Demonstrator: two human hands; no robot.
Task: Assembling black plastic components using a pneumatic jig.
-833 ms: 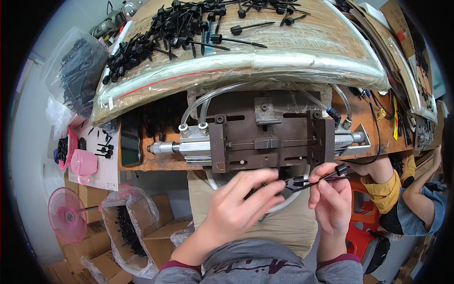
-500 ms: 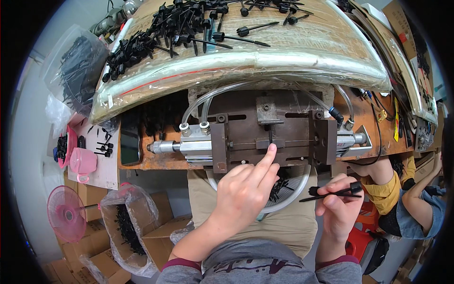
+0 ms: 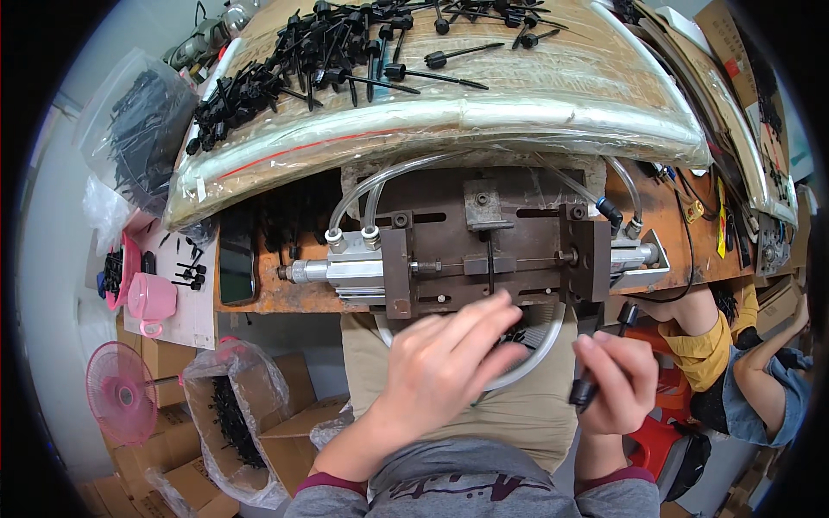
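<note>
My left hand point(image 3: 449, 358) hovers just in front of the metal clamping fixture point(image 3: 535, 216), fingers stretched out, slightly blurred and holding nothing. In the fixture's central block point(image 3: 477, 264) sits a thin black stem point(image 3: 491, 274), its lower end pointing toward me. To the right, my right hand point(image 3: 620, 380) is closed around black plastic stemmed parts; one knobbed head point(image 3: 629, 315) sticks out above the fingers and another dark end point(image 3: 583, 394) below. Their middles are hidden by the fingers. Under my left hand, a white-rimmed basket point(image 3: 553, 341) with black parts sits at my lap.
An air cylinder point(image 3: 357, 268) stands at the fixture's left, another point(image 3: 629, 259) at its right, with clear hoses point(image 3: 371, 186) arching behind. Black stemmed parts point(image 3: 345, 43) pile on the wrapped board point(image 3: 553, 95). A phone point(image 3: 237, 269) lies left; another person's arm point(image 3: 773, 345) shows right.
My left hand has drawn back toward me from the stem in the fixture. The cylinder rods have moved inward. My right hand has turned the held parts more upright.
</note>
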